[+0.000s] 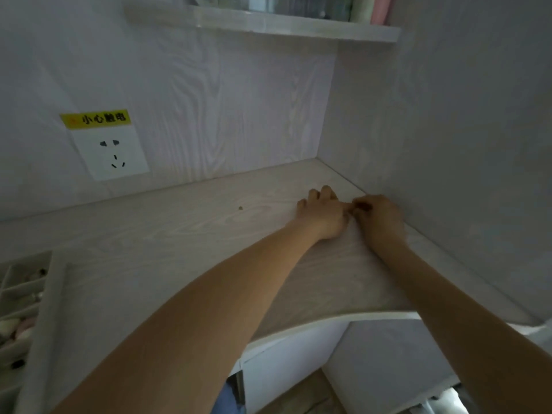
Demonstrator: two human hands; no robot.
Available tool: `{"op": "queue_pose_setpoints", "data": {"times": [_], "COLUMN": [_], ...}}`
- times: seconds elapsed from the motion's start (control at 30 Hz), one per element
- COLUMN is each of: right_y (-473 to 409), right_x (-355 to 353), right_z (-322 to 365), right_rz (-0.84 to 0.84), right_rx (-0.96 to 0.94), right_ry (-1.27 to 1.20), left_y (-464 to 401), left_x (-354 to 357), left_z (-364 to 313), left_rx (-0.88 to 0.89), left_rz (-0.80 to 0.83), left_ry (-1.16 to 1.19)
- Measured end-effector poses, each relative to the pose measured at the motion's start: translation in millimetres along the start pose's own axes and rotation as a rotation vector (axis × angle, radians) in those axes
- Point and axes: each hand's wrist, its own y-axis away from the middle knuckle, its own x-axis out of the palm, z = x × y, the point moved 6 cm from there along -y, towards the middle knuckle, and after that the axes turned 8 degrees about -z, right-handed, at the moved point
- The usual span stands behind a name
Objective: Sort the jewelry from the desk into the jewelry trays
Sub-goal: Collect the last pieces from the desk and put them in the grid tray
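Both arms extended forward and to the right across the pale wood-grain desk (167,243), forearms bare, reaching into the far right corner where desk meets side wall.

Left hand (324,215): palm down, knuckles raised, fingers curled with tips touching the desk surface, thumb side turned toward the other hand. Right hand (379,218): close against the side wall, fingers curled inward toward the left hand. Hands together, fingertips meeting at one spot just above the desk. Something small apparently pinched between them; item itself too small and blurred to identify, so cannot tell what either hand grips, or whether it grips at all.

Jewelry tray (33,297): at the left edge of the desk, well apart from both hands, partly cut off by the frame. Several divided compartments visible, holding small pale, pink and dark pieces; individual pieces not distinguishable.

One small dark speck (240,208) lying on the desk, left of the left hand; nature not determinable.

Writing: yellow label (96,118) on the back wall, reading "小心触电", fixed directly above a white wall socket (112,153). No other legible text.

Shelf (268,23) mounted above, carrying blurred containers.
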Motion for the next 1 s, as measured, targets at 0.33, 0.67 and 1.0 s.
{"op": "queue_pose_setpoints", "data": {"times": [0.33, 0.67, 1.0], "right_y": [-2.4, 16.5, 62.5], "right_x": [1.5, 3.0, -3.4], "right_z": [-0.2, 16.8, 65.9], "right_rz": [-0.026, 0.073, 0.308], "right_rx": [0.028, -0.031, 0.328], "right_ry": [-0.015, -0.029, -0.913], "left_y": [11.0, 22.1, 81.5], "left_x": [-6.2, -16.4, -77.7], "left_z": [0.2, 8.2, 45.0], "left_rx": [-0.004, -0.084, -0.104], "left_rz": [-0.058, -0.089, -0.145], "left_ry": [0.105, 0.389, 0.634]}}
